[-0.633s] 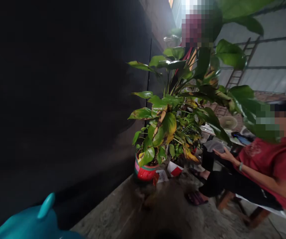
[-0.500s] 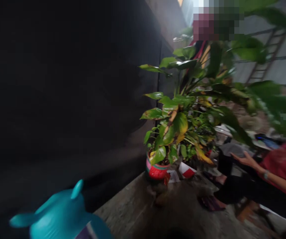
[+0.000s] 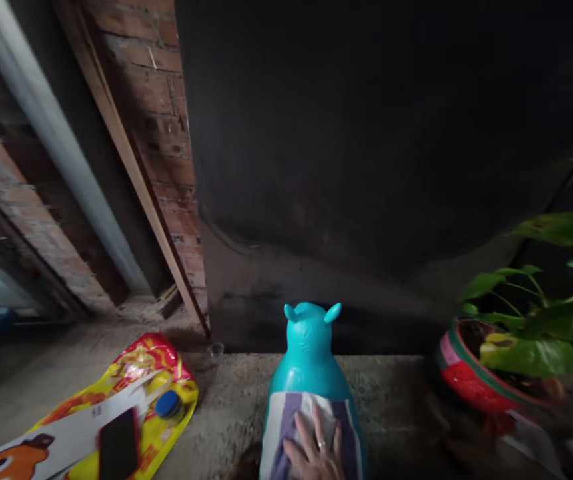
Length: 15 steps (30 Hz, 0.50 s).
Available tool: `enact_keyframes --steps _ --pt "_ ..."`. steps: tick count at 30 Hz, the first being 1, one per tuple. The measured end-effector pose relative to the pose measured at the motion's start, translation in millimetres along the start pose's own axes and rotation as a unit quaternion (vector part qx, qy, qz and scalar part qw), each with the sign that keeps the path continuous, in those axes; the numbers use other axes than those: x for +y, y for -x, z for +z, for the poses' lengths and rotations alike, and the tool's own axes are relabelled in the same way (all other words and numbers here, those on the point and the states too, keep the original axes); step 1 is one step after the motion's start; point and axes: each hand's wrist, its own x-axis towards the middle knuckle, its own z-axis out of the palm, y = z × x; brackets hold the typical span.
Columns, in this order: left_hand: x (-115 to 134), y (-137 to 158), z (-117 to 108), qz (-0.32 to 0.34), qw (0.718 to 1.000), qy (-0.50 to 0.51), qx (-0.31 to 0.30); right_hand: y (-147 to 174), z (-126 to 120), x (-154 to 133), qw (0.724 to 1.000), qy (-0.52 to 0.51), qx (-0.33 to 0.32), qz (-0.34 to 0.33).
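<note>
A teal inflatable animal toy (image 3: 309,357) with two small ears stands on the concrete floor at the bottom middle, facing the dark wall. A white-and-purple striped cloth (image 3: 281,427) lies over its back. My right hand (image 3: 314,448) rests flat on that cloth with the fingers spread and a ring on one finger. It grips nothing. My left hand is out of view.
A yellow-and-red plastic bag (image 3: 146,363) lies at the left with a white sheet, a black phone (image 3: 118,443) and a blue cap (image 3: 168,404) on it. A red pot (image 3: 466,383) with a leafy plant stands at the right. A plank (image 3: 131,167) leans on the brick wall.
The view has swung left and down. The seated person and most of the plant left the picture, the teal toy moved to the middle, and my hand appeared on its cloth.
</note>
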Motion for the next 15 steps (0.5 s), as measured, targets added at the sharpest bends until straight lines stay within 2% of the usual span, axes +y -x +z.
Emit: enact_keyframes --steps 3,8,12,15 --pt "-2.9 0.0 4.7 0.045 0.992 -0.118 0.022 -40.7 -2.9 -2.0 0.994 -0.091 -0.060 -0.004" --pt "-3.8 -3.3 8.4 0.042 0.989 -0.140 0.028 -88.2 -5.9 -11.9 0.996 -0.088 -0.006 0.012" --pt "-0.2 -1.0 -1.0 0.036 0.990 -0.127 0.038 -89.2 2.8 -6.3 0.999 -0.039 0.018 -0.028" --pt "-0.3 2.9 -8.0 0.052 0.992 -0.105 0.047 -59.4 15.7 1.5 0.995 -0.005 0.029 -0.096"
